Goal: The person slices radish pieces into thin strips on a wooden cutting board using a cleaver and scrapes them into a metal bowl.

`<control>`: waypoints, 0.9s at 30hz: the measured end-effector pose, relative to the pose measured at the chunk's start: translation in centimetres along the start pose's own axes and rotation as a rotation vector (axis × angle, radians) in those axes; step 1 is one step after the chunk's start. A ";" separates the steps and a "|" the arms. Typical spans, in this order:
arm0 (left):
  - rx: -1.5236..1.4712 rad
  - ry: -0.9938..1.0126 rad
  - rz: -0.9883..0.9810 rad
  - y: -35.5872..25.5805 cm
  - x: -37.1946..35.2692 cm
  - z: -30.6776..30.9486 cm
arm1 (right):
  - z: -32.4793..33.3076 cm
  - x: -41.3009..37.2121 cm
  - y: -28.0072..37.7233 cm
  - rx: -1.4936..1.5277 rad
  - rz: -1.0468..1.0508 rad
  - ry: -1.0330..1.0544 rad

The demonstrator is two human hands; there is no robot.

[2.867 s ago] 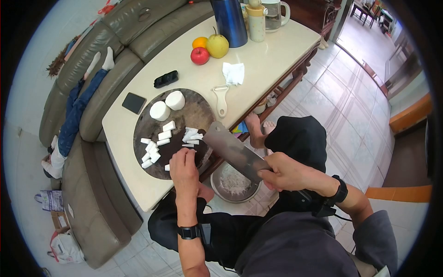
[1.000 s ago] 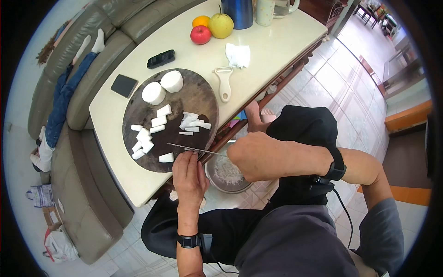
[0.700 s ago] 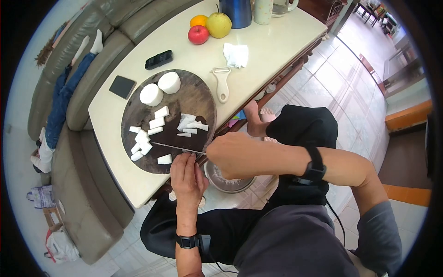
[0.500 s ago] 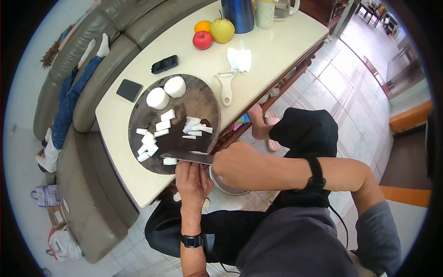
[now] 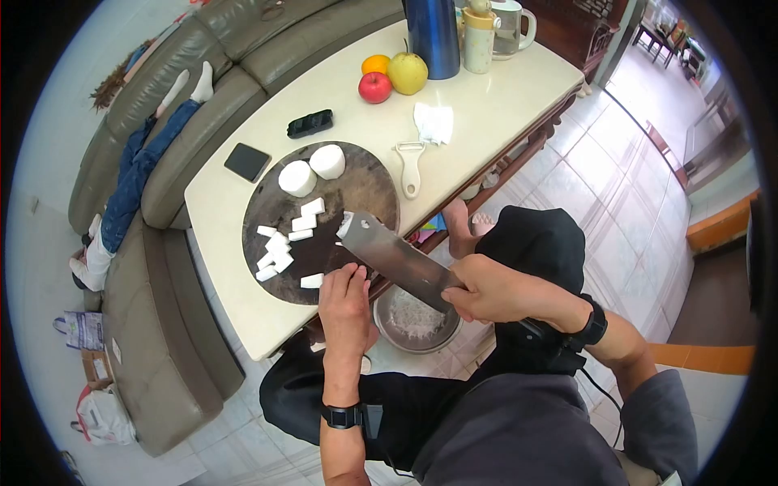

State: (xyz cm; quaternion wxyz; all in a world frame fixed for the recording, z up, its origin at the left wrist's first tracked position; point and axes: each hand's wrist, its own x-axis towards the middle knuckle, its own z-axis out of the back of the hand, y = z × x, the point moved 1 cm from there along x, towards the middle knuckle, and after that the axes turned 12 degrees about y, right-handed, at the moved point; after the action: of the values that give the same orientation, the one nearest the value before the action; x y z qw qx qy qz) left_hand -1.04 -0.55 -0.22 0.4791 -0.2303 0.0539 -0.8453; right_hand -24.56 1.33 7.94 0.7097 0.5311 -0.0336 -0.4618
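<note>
My right hand [image 5: 490,289] is closed around the handle of a cleaver [image 5: 397,261]. Its broad blade slants from the board's right side out over a metal bowl [image 5: 386,332] holding white bits. White scraps show at the blade's far corner; what lies behind the blade is hidden. My left hand [image 5: 344,306] rests its fingertips at the near edge of the round, dark cutting board [image 5: 377,182], beside a white vegetable block [image 5: 312,281]. Several more white blocks [image 5: 277,243] lie on the board, with two thick white rounds [image 5: 297,178] at its far side.
On the table [image 5: 235,304] are a phone [image 5: 247,162], a black case [image 5: 309,124], a peeler [image 5: 411,170], a tissue [image 5: 433,123], fruit [image 5: 407,74] and a blue flask [image 5: 433,39]. A person's jeans-clad legs [image 5: 150,166] stretch along the grey sofa [image 5: 150,340].
My right hand has drawn back to the right, swinging the cleaver from the board's near edge to a slant over the bowl. The thin white strips are no longer seen. My left hand shifted slightly.
</note>
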 end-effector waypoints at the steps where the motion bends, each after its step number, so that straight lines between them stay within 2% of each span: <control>1: 0.001 -0.004 0.001 0.0 -0.1 0.0 | 0.2 -0.5 0.1 0.145 -0.049 0.065; 2: 0.005 0.004 0.000 -0.1 -0.2 0.0 | 0.2 -0.9 0.0 0.291 -0.098 0.130; 3: 0.009 0.014 -0.001 -0.2 -0.4 0.0 | -0.1 -1.0 -0.7 0.291 -0.097 0.129; 5: -0.053 -0.035 -0.001 -0.6 -0.5 0.4 | -1.0 -1.1 -2.2 0.492 0.065 0.125; 7: -0.117 -0.084 -0.006 -1.3 -0.9 0.3 | -1.3 -1.7 -2.3 0.590 0.088 0.112; 9: -1.095 -0.106 0.536 -1.6 -1.8 -0.4 | -1.7 -2.0 -2.3 0.688 0.110 0.096; 10: -1.097 -0.106 0.534 -1.5 -1.8 -0.4 | -2.0 -2.0 -2.4 0.764 0.115 0.120; 13: -1.953 0.006 0.743 -1.7 -2.3 -1.0 | -2.8 -1.8 -2.4 0.854 0.117 0.167; 14: -2.044 0.024 0.690 -1.7 -2.3 -1.2 | -3.1 -1.6 -2.5 0.874 0.121 0.187; 17: -2.216 0.020 0.679 -2.1 -1.9 -0.9 | -3.8 -1.2 -3.1 0.890 0.112 0.193; 21: -2.213 0.023 0.663 -0.9 -3.3 -2.5 | -4.1 -1.4 -3.4 0.800 0.083 0.177; 27: -1.947 0.098 0.749 -1.6 -3.3 -1.7 | -3.7 -2.3 -3.7 0.718 0.027 0.031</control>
State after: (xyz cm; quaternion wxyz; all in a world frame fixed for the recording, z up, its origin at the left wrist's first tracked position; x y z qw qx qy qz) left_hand -1.63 2.88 -2.32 0.3149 -0.4511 0.7992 -0.2422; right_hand -26.20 5.57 4.43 0.4843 0.7528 -0.1899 -0.4032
